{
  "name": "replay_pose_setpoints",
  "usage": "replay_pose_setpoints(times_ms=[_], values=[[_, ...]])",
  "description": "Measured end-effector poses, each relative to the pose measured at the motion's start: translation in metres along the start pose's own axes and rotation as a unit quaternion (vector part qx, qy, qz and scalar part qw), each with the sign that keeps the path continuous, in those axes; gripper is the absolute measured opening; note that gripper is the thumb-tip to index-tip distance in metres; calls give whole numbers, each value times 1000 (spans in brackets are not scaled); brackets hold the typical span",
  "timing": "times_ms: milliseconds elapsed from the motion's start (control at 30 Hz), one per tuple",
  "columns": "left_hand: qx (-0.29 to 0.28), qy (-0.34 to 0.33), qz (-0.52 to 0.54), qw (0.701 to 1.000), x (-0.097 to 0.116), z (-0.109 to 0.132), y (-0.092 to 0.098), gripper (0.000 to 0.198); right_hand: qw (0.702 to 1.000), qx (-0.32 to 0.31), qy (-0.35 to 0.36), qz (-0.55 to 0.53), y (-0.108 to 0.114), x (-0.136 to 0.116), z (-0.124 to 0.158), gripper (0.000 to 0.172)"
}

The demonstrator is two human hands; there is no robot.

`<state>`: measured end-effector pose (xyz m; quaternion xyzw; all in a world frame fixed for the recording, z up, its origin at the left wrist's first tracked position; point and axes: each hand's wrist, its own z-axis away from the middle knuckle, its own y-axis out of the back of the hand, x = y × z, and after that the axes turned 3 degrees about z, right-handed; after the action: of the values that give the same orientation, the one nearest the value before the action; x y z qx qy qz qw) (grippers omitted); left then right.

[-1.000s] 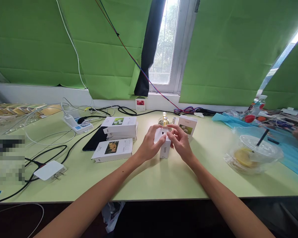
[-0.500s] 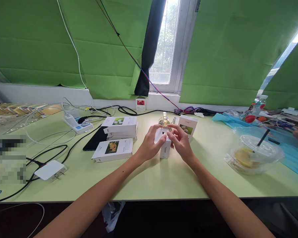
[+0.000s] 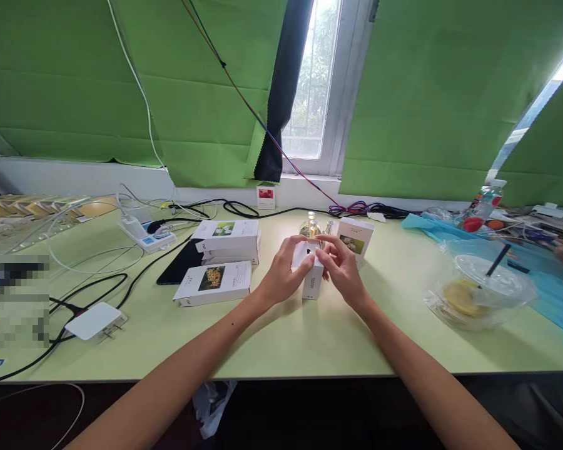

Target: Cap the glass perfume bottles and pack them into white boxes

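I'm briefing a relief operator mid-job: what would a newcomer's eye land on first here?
Probably the green blinds across the top, with the bright window near the middle. Next, below the window, the left hand and right hand hold a white box. Then perhaps the cup, on the right of the table.

The upright white cardboard box [image 3: 312, 285] carried small dark print. Left of it, a flat white cardboard carton [image 3: 213, 284] bore yellow-orange blossoms on near-black. Under the box, the flat tabletop [image 3: 319, 350] was pale yellow-green; right of the box lay a light-blue plastic sheet [image 3: 551, 312]; behind it hung broad, plain green fabric curtains [image 3: 192, 112].
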<state>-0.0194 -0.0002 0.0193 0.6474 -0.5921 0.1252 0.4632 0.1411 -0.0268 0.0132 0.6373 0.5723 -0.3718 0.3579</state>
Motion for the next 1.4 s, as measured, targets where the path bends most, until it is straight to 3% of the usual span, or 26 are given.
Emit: replay_pose_setpoints(times_ms=[1400], values=[[-1,-11,0,1000,-1,0,0,30,1000,-3,-2,5,0,-1,-1,38]])
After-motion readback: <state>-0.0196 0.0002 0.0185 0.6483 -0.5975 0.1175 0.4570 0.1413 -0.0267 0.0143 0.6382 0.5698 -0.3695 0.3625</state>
